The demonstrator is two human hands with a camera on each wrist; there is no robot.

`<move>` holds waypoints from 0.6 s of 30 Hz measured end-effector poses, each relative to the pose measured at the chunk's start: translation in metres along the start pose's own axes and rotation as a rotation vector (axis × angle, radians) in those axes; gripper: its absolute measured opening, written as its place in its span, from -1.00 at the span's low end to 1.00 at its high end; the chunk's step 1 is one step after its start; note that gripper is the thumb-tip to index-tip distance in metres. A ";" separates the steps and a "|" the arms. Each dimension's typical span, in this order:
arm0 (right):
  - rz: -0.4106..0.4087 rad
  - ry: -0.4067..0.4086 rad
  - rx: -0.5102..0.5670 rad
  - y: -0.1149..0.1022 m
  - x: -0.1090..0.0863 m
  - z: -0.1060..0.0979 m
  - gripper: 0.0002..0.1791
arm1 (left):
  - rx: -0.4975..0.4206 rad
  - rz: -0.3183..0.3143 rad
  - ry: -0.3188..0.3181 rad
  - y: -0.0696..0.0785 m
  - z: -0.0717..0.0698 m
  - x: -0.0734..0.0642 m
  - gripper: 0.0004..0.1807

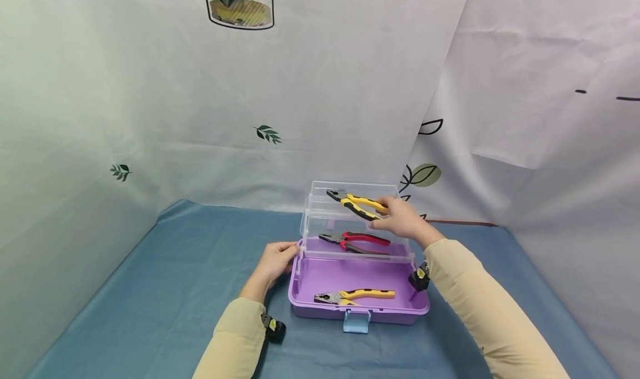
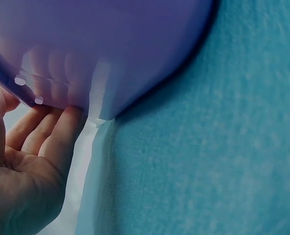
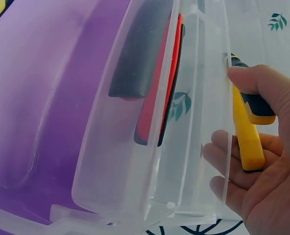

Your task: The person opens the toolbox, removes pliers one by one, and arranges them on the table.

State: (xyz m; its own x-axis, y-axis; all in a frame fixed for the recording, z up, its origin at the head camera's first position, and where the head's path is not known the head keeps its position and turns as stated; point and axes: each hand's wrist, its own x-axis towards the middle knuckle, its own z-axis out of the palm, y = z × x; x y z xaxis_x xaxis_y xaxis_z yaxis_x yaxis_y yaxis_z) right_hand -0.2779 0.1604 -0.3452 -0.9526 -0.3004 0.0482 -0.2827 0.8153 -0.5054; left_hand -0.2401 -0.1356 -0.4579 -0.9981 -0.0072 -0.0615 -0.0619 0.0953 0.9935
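Observation:
A purple toolbox (image 1: 295,307) stands unfolded, with clear trays (image 1: 306,223) raised at its back. My right hand (image 1: 400,218) holds yellow-and-black pliers (image 1: 357,202) by the handles over the upper tray, jaws pointing left. In the right wrist view, the thumb presses one yellow handle (image 3: 250,142) of the pair against the fingers. Red-and-black pliers (image 1: 352,238) lie in the lower clear tray. At the front of the purple base is another pair of yellow-handled pliers (image 1: 370,293). My left hand (image 1: 275,262) grips the box's back left edge, with the fingertips (image 2: 69,115) against the purple wall.
A pale blue latch (image 1: 356,322) hangs at the toolbox front. The box rests on a blue cloth (image 1: 200,290). White fabric with leaf prints (image 1: 268,134) hangs close behind. A small black camera (image 1: 419,279) is strapped to the right wrist, beside the box's right side.

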 end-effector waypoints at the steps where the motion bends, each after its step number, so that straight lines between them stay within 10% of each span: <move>1: 0.000 -0.005 0.003 0.000 0.000 0.000 -0.16 | 0.001 0.001 0.000 0.000 0.000 -0.001 -0.65; 18: -0.019 0.063 -0.031 -0.003 -0.005 0.004 -0.23 | -0.010 0.006 0.002 -0.001 0.000 -0.001 -0.65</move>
State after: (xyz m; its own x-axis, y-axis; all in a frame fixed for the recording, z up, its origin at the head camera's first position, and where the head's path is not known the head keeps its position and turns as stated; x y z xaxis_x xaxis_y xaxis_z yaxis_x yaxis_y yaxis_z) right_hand -0.2721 0.1573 -0.3472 -0.9520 -0.2850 0.1118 -0.3030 0.8251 -0.4769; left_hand -0.2394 -0.1355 -0.4585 -0.9984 -0.0090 -0.0553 -0.0558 0.0849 0.9948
